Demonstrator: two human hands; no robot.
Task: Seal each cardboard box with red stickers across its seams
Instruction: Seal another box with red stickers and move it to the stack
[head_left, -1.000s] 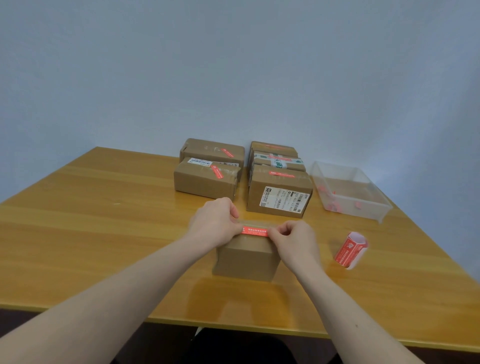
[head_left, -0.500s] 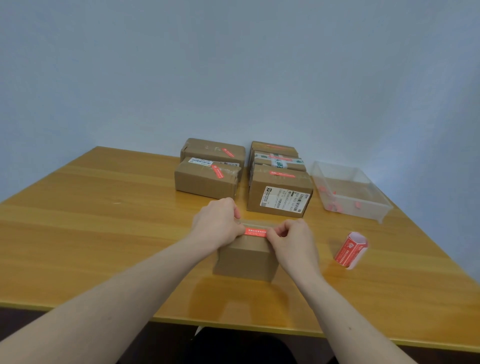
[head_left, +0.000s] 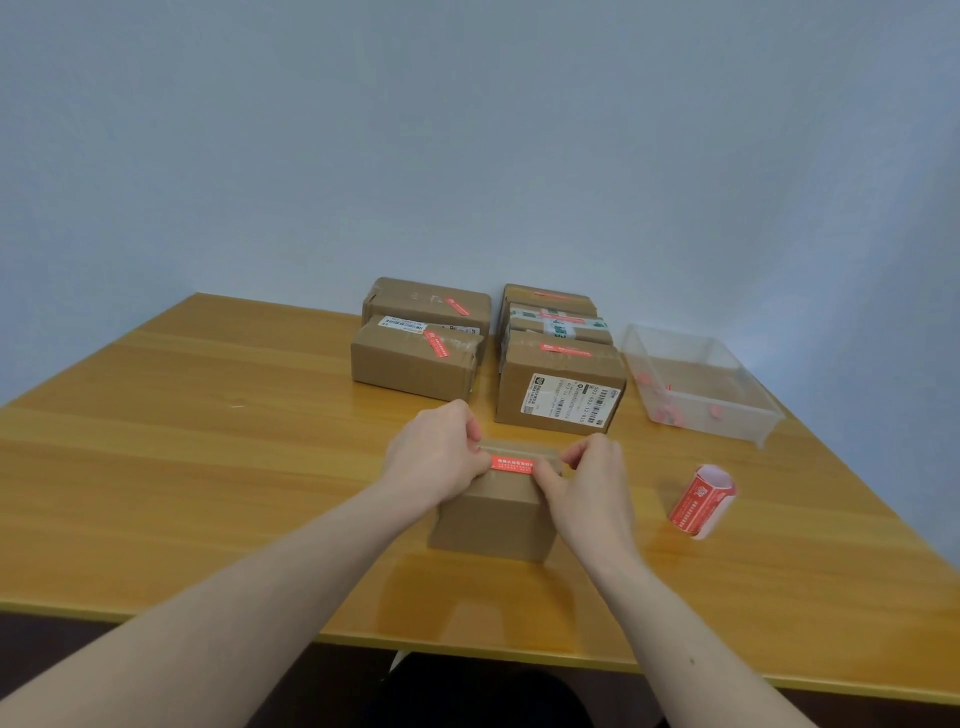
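Note:
A small plain cardboard box (head_left: 491, 519) stands on the table in front of me. A red sticker (head_left: 511, 464) lies across its top. My left hand (head_left: 434, 457) pinches the sticker's left end and covers the box's left top corner. My right hand (head_left: 589, 483) pinches the sticker's right end at the box's right edge. A roll of red stickers (head_left: 702, 500) lies on the table to the right of my right hand.
Several cardboard boxes with red stickers on top stand behind: two at left (head_left: 415, 364), a stack at right (head_left: 558, 387). A clear plastic bin (head_left: 698, 384) with red scraps sits at far right. The wooden table (head_left: 182, 457) ends at a near edge below my forearms.
Both hands have drawn slightly closer together on the sticker and pressed it lower onto the box top. The box and everything else stay in place.

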